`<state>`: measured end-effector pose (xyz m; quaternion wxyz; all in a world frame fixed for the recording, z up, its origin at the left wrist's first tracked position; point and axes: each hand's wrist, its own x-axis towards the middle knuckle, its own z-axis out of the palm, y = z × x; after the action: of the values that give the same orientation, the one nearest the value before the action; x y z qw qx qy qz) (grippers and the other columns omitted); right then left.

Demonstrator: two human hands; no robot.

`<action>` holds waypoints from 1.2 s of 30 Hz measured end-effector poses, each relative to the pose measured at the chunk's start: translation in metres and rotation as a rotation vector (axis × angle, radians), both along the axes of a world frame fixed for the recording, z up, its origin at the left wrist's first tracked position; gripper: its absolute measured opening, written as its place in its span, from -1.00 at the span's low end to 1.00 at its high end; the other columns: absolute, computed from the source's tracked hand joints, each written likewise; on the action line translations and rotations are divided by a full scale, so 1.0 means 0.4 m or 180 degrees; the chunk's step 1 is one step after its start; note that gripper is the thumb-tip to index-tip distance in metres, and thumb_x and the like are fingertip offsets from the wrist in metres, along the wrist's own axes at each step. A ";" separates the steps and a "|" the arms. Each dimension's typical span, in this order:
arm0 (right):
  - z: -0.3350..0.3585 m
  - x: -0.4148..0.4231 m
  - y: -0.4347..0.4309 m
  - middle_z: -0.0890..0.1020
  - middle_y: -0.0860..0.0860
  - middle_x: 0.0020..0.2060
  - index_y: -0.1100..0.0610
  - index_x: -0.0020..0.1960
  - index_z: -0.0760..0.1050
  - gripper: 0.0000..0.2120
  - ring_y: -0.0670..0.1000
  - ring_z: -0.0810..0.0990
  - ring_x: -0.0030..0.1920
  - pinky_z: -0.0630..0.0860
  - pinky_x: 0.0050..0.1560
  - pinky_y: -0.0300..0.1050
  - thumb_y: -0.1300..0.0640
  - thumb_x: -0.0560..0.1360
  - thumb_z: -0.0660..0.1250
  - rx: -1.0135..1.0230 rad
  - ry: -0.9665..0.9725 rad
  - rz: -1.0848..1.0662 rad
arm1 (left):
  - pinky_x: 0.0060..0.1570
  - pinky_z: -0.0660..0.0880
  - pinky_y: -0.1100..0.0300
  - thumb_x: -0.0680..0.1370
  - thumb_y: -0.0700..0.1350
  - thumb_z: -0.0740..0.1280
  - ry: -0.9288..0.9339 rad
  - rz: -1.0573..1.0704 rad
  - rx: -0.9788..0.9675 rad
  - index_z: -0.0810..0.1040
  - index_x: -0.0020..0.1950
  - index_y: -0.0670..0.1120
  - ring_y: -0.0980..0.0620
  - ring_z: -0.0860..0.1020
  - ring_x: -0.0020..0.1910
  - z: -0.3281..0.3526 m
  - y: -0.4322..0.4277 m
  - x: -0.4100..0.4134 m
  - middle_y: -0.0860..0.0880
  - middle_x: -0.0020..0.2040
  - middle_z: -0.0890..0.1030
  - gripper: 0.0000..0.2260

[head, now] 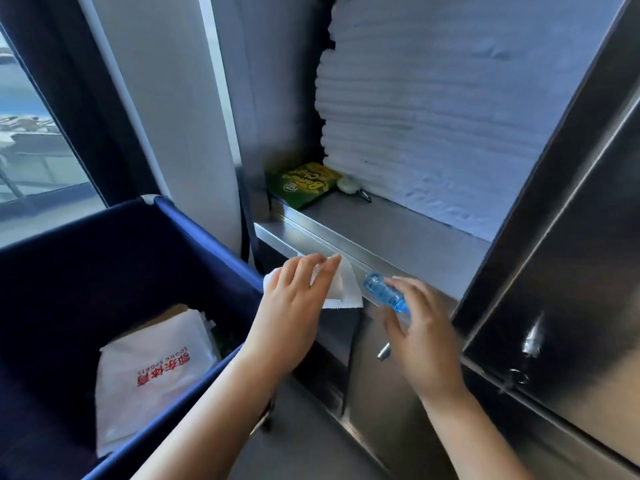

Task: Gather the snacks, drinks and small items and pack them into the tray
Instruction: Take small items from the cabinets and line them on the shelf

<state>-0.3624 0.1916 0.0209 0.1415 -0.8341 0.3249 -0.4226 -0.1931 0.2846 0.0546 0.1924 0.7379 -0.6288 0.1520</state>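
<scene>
My left hand [296, 299] holds a folded white tissue [341, 289] against the front edge of the steel shelf [374, 233], fingers fairly straight over it. My right hand [420, 327] grips a small clear blue bottle [384, 292], its cap end pointing up-left toward the tissue. At the back left of the shelf lies a green and yellow snack packet [304, 183]. Beside it sits a small pale round item with a metal clip [349, 186].
A tall stack of folded white towels [433, 116] fills the shelf's back right. A dark blue fabric cart bin [104, 271] stands at lower left, holding a white bag with red lettering [152, 375]. Steel cabinet doors [554, 306] with a latch are to the right. A window is at far left.
</scene>
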 end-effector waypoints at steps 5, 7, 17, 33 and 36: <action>-0.013 0.098 -0.136 0.55 0.01 0.10 0.17 0.22 0.50 -0.60 0.00 0.51 0.13 0.43 0.19 -0.16 0.34 0.40 0.43 -0.0018 0.0101 -0.0231 | 0.09 0.46 -0.05 0.32 -0.32 0.43 0.0117 -0.0147 -0.0082 0.33 0.44 -0.11 -0.09 0.35 0.16 -0.011 -0.155 0.121 -0.09 0.24 0.45 -0.30; -0.018 0.137 -0.196 0.55 0.01 0.08 0.18 0.20 0.50 -0.61 -0.04 0.49 0.11 0.35 0.19 -0.30 0.35 0.40 0.42 -0.0055 0.0120 -0.0401 | 0.09 0.45 -0.04 0.32 -0.33 0.43 0.0107 -0.0276 -0.0160 0.32 0.45 -0.11 -0.08 0.34 0.17 -0.015 -0.234 0.169 -0.10 0.25 0.45 -0.30; -0.005 0.228 -0.408 0.57 -0.02 -0.03 0.14 0.09 0.54 -0.69 -0.01 0.49 -0.01 0.30 -0.01 -0.38 0.35 0.38 0.40 -0.0181 0.0145 -0.1626 | 0.02 0.50 -0.09 0.36 -0.35 0.41 0.0241 -0.1323 -0.0402 0.38 0.40 -0.17 -0.22 0.46 0.09 0.017 -0.586 0.290 -0.18 0.21 0.48 -0.38; -0.004 0.190 -0.496 0.58 -0.03 -0.10 0.08 0.09 0.45 -0.71 0.07 0.54 -0.09 0.29 -0.22 -0.20 0.16 0.41 0.43 0.0727 0.0442 -0.2325 | 0.02 0.48 0.01 0.43 -0.29 0.40 0.0893 -0.1803 -0.0326 0.33 0.43 -0.17 -0.18 0.42 0.13 -0.062 -0.690 0.270 -0.15 0.22 0.45 -0.42; -0.007 0.188 -0.506 0.57 0.00 -0.04 0.09 0.15 0.45 -0.67 0.06 0.53 -0.05 0.30 -0.17 -0.21 0.15 0.43 0.42 0.0782 0.0469 -0.2312 | 0.02 0.48 0.03 0.45 -0.28 0.39 0.1045 -0.1781 -0.0332 0.30 0.45 -0.15 -0.14 0.38 0.18 -0.069 -0.689 0.268 -0.14 0.24 0.44 -0.42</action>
<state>-0.2872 -0.0107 0.0181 0.0578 -0.6698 0.6565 -0.3421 -0.0859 0.0088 0.0270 0.3630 0.5403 -0.7591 0.0042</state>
